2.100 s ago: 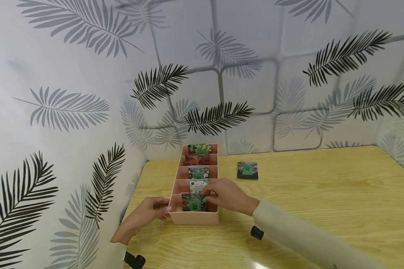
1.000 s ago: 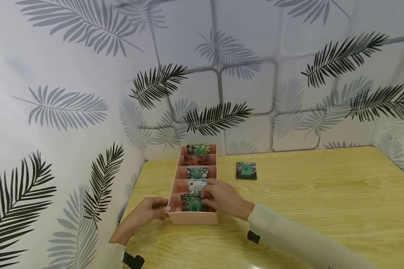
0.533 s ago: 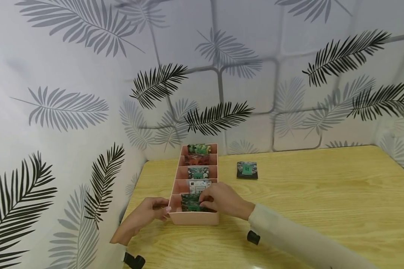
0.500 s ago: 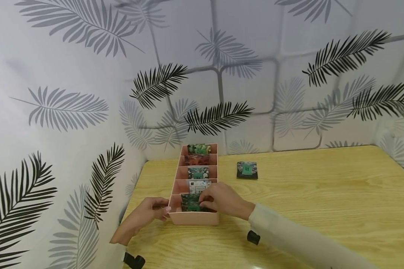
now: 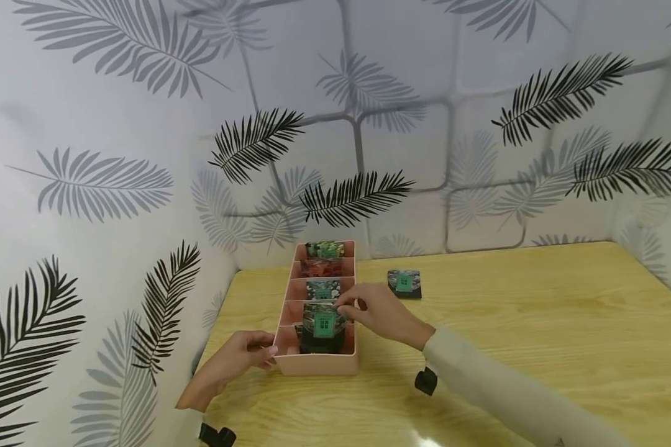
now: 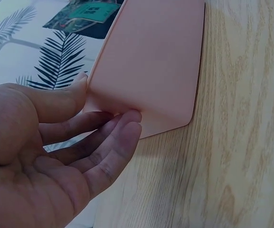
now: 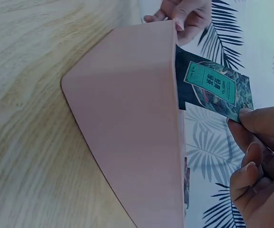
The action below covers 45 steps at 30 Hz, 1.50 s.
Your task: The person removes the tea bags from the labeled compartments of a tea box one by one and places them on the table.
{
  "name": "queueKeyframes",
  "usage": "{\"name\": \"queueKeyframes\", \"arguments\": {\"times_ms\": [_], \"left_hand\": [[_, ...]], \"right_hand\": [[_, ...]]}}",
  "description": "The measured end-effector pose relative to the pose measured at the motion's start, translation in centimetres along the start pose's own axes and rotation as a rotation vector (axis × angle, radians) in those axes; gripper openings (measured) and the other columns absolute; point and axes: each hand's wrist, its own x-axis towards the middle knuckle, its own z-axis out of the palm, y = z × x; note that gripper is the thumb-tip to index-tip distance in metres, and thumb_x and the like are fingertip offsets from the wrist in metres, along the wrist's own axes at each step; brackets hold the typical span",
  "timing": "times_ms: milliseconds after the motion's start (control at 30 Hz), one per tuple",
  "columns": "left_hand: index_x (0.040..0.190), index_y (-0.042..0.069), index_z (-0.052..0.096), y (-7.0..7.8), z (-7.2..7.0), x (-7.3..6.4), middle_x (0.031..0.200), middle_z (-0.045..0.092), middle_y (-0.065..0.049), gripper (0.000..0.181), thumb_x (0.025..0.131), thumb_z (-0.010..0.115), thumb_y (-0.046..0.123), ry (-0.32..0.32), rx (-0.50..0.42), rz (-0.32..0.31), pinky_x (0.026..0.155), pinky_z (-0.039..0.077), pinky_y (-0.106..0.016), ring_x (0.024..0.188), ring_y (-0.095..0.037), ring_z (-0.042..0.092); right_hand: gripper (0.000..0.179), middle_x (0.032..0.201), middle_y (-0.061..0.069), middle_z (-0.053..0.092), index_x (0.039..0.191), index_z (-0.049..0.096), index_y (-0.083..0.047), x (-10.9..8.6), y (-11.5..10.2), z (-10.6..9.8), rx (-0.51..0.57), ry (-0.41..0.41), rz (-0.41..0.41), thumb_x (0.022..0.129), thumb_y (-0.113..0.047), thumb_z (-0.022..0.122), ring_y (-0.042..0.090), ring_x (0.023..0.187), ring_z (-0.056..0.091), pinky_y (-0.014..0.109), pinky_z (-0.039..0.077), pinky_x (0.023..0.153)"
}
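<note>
I count one pink box (image 5: 319, 365), five compartments (image 5: 284, 343), at least four boxed packets (image 5: 324, 326), one loose packet (image 5: 404, 284), one table (image 5: 509, 323), one left hand (image 5: 237, 357), one right hand (image 5: 383, 313), two black wrist devices (image 5: 426, 380). Behind the front packet, can't tell.

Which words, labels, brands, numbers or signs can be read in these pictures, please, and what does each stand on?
"GREEN TEA", small and probable: on the green label of the held packet, pinched by the right hand.
Larger Chinese characters, same label: too unclear to quote surely.
Packet on the table: too small to read.
Packets farther back in the pink box: too small to read.
</note>
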Motion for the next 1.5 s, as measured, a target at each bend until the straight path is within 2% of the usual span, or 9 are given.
{"name": "queueKeyframes", "arguments": {"times_ms": [300, 633, 933, 1167, 1400, 1500], "left_hand": [[0.134, -0.013, 0.045, 0.1, -0.2, 0.0, 0.123, 0.053, -0.031, 0.05, 0.097, 0.057, 0.019, -0.015, -0.005, -0.004, 0.088, 0.051, -0.049, 0.102, -0.039, 0.06], [0.135, -0.013, 0.044, 0.1, 0.0, 0.3, 0.127, 0.051, -0.031, 0.052, 0.097, 0.058, 0.019, 0.0, -0.017, -0.015, 0.089, 0.051, -0.049, 0.101, -0.036, 0.062], [0.142, -0.009, 0.036, -0.3, 0.1, 0.3, 0.142, 0.037, -0.031, 0.058, 0.096, 0.059, 0.018, 0.004, -0.05, -0.01, 0.093, 0.049, -0.047, 0.105, -0.029, 0.062], [0.147, -0.002, 0.03, -0.7, 0.0, 0.4, 0.149, 0.03, -0.025, 0.063, 0.096, 0.059, 0.019, -0.011, -0.034, 0.005, 0.093, 0.05, -0.038, 0.124, -0.037, 0.048], [0.152, 0.007, 0.021, -1.2, -0.1, 0.4, 0.155, 0.019, -0.019, 0.068, 0.097, 0.058, 0.022, -0.031, -0.074, 0.003, 0.1, 0.041, -0.053, 0.128, -0.039, 0.043], [0.153, 0.012, 0.021, -1.5, -0.2, 0.5, 0.155, 0.022, -0.017, 0.068, 0.097, 0.057, 0.025, -0.029, -0.06, -0.001, 0.101, 0.041, -0.051, 0.131, -0.037, 0.04]], "right_hand": [[0.011, 0.093, -0.014, 0.067, 0.101, 0.071, -0.026, -0.1, 0.6, -2.6, 0.016, 0.048, 0.039, 0.094, -0.027, 0.063, 0.011, 0.054, 0.047, 0.026, 0.041, 0.049], [0.011, 0.087, -0.013, 0.065, 0.102, 0.071, -0.026, -0.5, 2.2, -5.1, 0.012, 0.085, 0.074, 0.094, -0.028, 0.063, 0.012, 0.054, 0.05, 0.028, 0.044, 0.049], [0.011, 0.085, -0.011, 0.065, 0.101, 0.07, -0.026, -1.3, 3.8, -6.7, -0.007, 0.096, 0.094, 0.094, -0.029, 0.062, 0.011, 0.061, 0.053, 0.029, 0.046, 0.054], [0.013, 0.086, -0.005, 0.067, 0.102, 0.07, -0.023, -1.9, 4.9, -7.6, -0.024, 0.094, 0.121, 0.094, -0.03, 0.062, 0.012, 0.06, 0.05, 0.03, 0.043, 0.053], [0.014, 0.089, -0.006, 0.067, 0.103, 0.07, -0.023, -2.4, 6.1, -8.4, -0.018, 0.098, 0.143, 0.094, -0.029, 0.062, 0.016, 0.06, 0.052, 0.029, 0.044, 0.053], [0.015, 0.091, -0.006, 0.067, 0.105, 0.07, -0.022, -2.7, 6.7, -8.8, -0.007, 0.098, 0.144, 0.095, -0.029, 0.06, 0.017, 0.063, 0.055, 0.03, 0.045, 0.056]]}}
